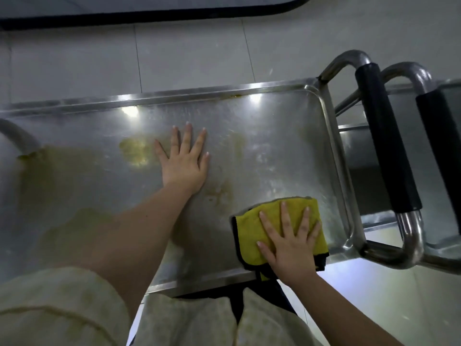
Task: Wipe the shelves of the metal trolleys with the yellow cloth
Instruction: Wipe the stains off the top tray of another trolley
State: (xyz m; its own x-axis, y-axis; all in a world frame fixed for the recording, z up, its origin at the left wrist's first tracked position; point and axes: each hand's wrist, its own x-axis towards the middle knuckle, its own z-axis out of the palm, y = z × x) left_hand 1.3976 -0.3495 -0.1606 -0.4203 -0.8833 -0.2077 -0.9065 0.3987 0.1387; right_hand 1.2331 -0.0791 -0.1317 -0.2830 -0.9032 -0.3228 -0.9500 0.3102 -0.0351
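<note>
The yellow cloth (pixel 279 228) is folded into a thick pad with a dark trim along its edges, lying flat on the top shelf (pixel 262 151) of the nearer metal trolley (pixel 174 96), near the shelf's right end and close to the front rim. The right hand (pixel 290 242) lies directly on top of it, fingers spread wide and palm pressed down, gripping nothing. The left hand (pixel 183 162) rests flat and open on the bare steel well to the left of the cloth, empty. Yellowish-brown smears (pixel 136 151) mark the shelf around it. One cloth, two hands, and two trolleys: the second trolley (pixel 444 156) stands just beside the first, their black-sleeved handles (pixel 384 146) side by side.
</note>
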